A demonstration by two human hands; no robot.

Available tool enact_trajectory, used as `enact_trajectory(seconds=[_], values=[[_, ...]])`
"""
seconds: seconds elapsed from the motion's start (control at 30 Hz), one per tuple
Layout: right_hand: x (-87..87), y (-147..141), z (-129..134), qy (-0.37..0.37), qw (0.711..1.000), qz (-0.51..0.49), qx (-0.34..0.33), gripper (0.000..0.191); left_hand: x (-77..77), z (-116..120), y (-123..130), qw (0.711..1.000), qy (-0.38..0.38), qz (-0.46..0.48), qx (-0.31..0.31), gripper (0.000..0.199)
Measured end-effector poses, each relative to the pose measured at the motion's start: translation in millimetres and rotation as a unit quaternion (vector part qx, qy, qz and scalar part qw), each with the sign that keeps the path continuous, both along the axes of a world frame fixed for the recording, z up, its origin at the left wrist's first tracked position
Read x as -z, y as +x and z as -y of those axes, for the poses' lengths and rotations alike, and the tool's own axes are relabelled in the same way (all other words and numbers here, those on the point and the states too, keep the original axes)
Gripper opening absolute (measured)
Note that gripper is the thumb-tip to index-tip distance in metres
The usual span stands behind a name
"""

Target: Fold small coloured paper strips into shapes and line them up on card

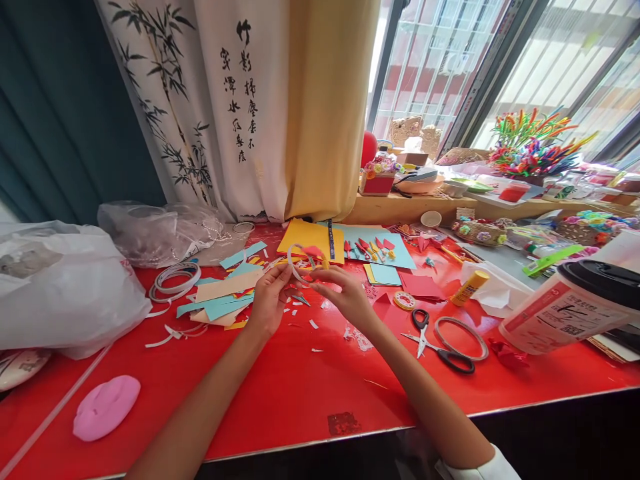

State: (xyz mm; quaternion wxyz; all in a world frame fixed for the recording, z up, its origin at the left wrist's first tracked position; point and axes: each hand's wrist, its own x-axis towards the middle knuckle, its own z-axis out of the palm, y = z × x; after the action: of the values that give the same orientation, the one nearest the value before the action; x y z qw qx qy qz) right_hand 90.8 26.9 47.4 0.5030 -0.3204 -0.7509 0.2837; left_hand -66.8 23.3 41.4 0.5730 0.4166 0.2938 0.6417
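Over the middle of the red table, my left hand (270,297) pinches the left side of a thin, pale ring (295,263) that looks like a narrow roll of tape. On the other side, my right hand (345,290) has its fingertips closed at the ring's lower right edge. A blurred red piece (314,252) shows just behind the fingers; whether it touches the ring I cannot tell. Below and beside my left hand lie cut paper strips (223,303) in blue, cream and yellow. Small white scraps (313,325) are scattered under the hands.
Black-handled scissors (423,333) and a clear ring (463,337) lie right, near a glue stick (470,288) and a large lidded cup (565,307). Small red paper pieces (367,250) rest on blue card. White rolls (175,280), a plastic bag (65,287) and pink clay (107,407) are left.
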Motion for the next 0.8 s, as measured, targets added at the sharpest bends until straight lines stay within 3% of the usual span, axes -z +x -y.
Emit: enact_trajectory(seconds=[0.07, 0.13, 0.23, 0.33, 0.43, 0.53, 0.67, 0.8], values=[[3.3, -2, -1, 0.034, 0.999, 0.041, 0.007, 0.016, 3.0, -3, -2, 0.999, -0.023, 0.024, 0.012, 0.023], [5.9, -4, -2, 0.015, 0.999, 0.035, 0.007, 0.013, 6.2, -5, -1, 0.999, -0.04, 0.021, 0.018, 0.025], [6.1, -2, -4, -0.099, 0.993, -0.053, -0.021, 0.016, 8.9, -4, 1, 0.995, -0.033, -0.092, 0.017, 0.031], [2.2, 2, -6, -0.187, 0.964, -0.185, -0.037, 0.019, 10.0, 1, 6, 0.969, 0.014, -0.246, 0.025, 0.033], [-2.5, 5, -7, -0.225, 0.934, -0.275, -0.043, 0.019, 12.2, 3, 10, 0.95, 0.065, -0.3, 0.058, 0.03], [-5.5, 5, -5, -0.237, 0.929, -0.277, -0.063, 0.019, 13.8, 4, 12, 0.938, 0.095, -0.327, 0.064, 0.028], [-6.9, 3, 0, -0.192, 0.955, -0.222, -0.049, 0.019, 6.5, 9, 11, 0.921, 0.139, -0.365, 0.0, 0.027], [-6.3, -1, 6, -0.114, 0.976, -0.182, -0.022, 0.015, -8.1, 20, 11, 0.892, 0.19, -0.377, -0.163, 0.024]])
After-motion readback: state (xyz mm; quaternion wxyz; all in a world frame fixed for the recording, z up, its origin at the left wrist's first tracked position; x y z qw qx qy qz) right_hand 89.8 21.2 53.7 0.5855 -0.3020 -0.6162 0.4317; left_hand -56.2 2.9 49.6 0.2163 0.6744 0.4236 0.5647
